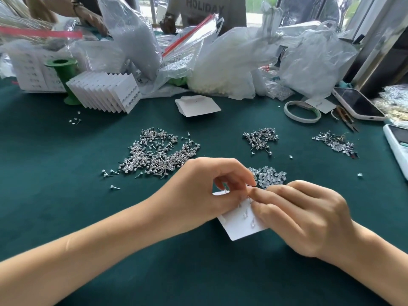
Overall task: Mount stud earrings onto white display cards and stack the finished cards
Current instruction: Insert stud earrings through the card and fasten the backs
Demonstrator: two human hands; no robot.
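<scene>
head view: both hands, left hand [198, 191] and right hand [302, 217], pinch a half-filled white paper display card [240, 226]; fanned stack of finished white cards [103, 93] done, big loose pile of silver stud earrings [154, 153] remains.

Two bare hands meet in the middle

Left hand [198, 191] curls its fingers in a pinch — right hand [302, 219] reaches in, fingertips touching the left's — both forearms stretch out low.

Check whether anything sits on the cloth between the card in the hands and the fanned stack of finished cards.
Yes: the big pile of loose studs lies on the green cloth between the card, held by both hands, and the finished stack at far left. Lifting the card over it avoids scattering them.
</scene>
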